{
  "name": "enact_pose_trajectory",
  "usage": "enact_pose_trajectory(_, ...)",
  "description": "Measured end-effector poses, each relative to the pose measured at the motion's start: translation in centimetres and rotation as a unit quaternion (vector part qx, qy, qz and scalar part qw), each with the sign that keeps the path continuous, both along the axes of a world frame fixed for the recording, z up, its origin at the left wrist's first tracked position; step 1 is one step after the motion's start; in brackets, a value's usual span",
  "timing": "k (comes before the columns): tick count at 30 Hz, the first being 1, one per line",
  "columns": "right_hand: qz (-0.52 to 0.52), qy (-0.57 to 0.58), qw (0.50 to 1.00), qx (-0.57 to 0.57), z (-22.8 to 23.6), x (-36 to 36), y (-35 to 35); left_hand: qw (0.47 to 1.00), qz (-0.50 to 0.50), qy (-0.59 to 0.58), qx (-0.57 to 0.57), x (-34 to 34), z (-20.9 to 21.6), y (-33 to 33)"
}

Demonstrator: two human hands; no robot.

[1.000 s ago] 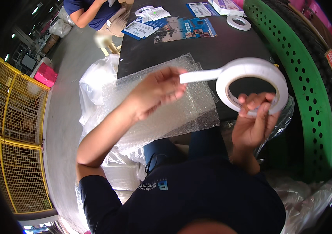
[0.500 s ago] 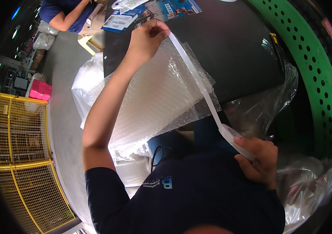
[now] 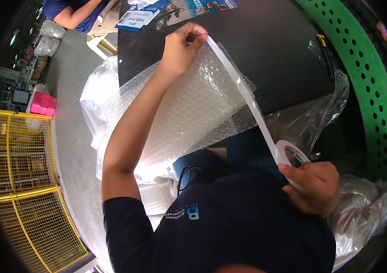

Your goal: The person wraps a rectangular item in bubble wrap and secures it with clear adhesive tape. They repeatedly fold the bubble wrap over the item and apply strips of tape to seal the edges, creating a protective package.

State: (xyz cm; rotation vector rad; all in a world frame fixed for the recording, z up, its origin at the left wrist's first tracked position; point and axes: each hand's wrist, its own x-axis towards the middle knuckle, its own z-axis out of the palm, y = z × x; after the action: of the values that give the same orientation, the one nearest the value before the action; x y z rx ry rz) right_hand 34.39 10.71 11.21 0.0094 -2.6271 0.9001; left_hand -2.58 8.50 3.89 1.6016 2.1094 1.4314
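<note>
A taut strip of white tape [image 3: 240, 84] runs diagonally between my two hands, along the right edge of a sheet of bubble wrap [image 3: 189, 109]. At its far end, my left hand [image 3: 184, 48] pinches the strip near the far corner of the bubble wrap. My right hand [image 3: 314, 184] grips the roll of tape [image 3: 287, 150] near my right side, thumb and fingers closed on its rim. The bubble wrap lies on the black table [image 3: 284, 54] and hangs over its near edge toward my lap. Whether the strip touches the sheet, I cannot tell.
A yellow-and-black cutter [image 3: 324, 54] lies at the table's right, by a green perforated panel [image 3: 357, 59]. Printed leaflets [image 3: 143, 17] are at the far left. Clear plastic [image 3: 366, 214] bunches at lower right. Beyond the table, a person [image 3: 77, 16] sits; yellow mesh fencing [image 3: 20, 154] stands left.
My right hand has moved right and slightly nearer with the roll, turning its side into view. The strip is longer. My left hand has shifted slightly right, still pinching its end.
</note>
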Motion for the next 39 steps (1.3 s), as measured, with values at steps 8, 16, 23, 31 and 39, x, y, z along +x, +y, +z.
enact_pose_trajectory(8, -0.021, -0.009, 1.000, -0.003, 0.35, -0.10, 0.13, 0.998, 0.056, 0.038, -0.001, -0.14, 0.10, -0.01)
enact_pose_trajectory(16, -0.014, -0.018, 1.000, -0.019, 0.52, -0.11, 0.36, 0.997, 0.067, 0.034, -0.020, 0.18, 0.43, -0.16)
enact_pose_trajectory(23, -0.037, -0.034, 0.998, -0.030, 0.41, 0.05, 0.54, 0.996, 0.083, 0.042, -0.015, 0.22, 0.38, -0.19)
enact_pose_trajectory(31, -0.038, -0.044, 0.998, -0.033, 0.53, -0.41, 0.61, 0.993, 0.099, 0.052, -0.035, 0.05, 0.30, 0.05)
enact_pose_trajectory(39, -0.049, -0.052, 0.997, -0.035, 0.41, -0.33, 0.64, 0.991, 0.105, 0.076, -0.045, -0.09, 0.01, 0.21)
